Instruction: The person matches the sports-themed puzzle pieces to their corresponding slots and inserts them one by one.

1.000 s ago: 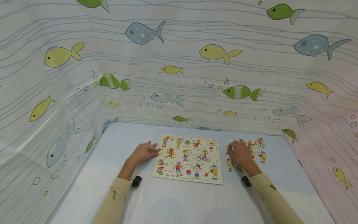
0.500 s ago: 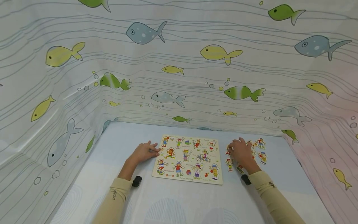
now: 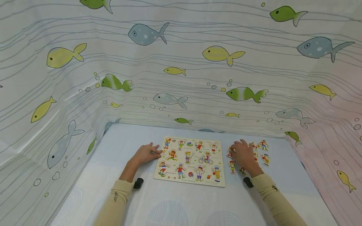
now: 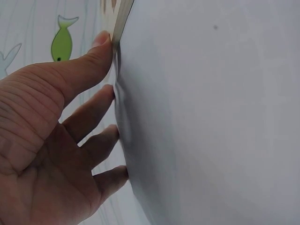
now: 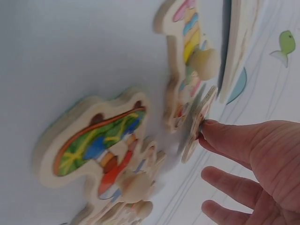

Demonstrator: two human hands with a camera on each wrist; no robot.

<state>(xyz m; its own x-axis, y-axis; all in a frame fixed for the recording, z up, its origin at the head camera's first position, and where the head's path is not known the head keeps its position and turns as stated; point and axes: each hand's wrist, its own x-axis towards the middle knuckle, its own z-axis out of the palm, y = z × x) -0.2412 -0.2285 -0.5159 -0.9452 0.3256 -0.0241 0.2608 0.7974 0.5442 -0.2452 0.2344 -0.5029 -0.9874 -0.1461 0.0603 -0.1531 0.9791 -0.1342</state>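
A wooden puzzle board (image 3: 189, 182) printed with sports figures lies flat on the table. At its left edge is my left hand (image 3: 145, 154), fingers extended. In the left wrist view, the thumb (image 4: 101, 51) touches the board's edge and the other fingertips rest on the tabletop. Right of the board, my right hand (image 3: 243, 153) hovers among loose pieces. The right wrist view has its thumb and a finger pinching a thin wooden puzzle piece (image 5: 191, 136), tilted on edge; its picture is not readable. A skateboarder puzzle piece (image 5: 101, 140) with a knob lies nearby.
Several loose figure pieces lie around the right hand, among them a blue-capped figure (image 3: 266, 159) and one at the back (image 3: 264, 145). Another knobbed piece (image 5: 187, 42) lies near the board's edge (image 5: 239, 47). A fish-printed sheet (image 3: 198, 81) rises behind the table.
The right hand shifts slightly left, and a red-toned piece at its fingertips moves a little toward the board. The left hand stays at the board's edge.
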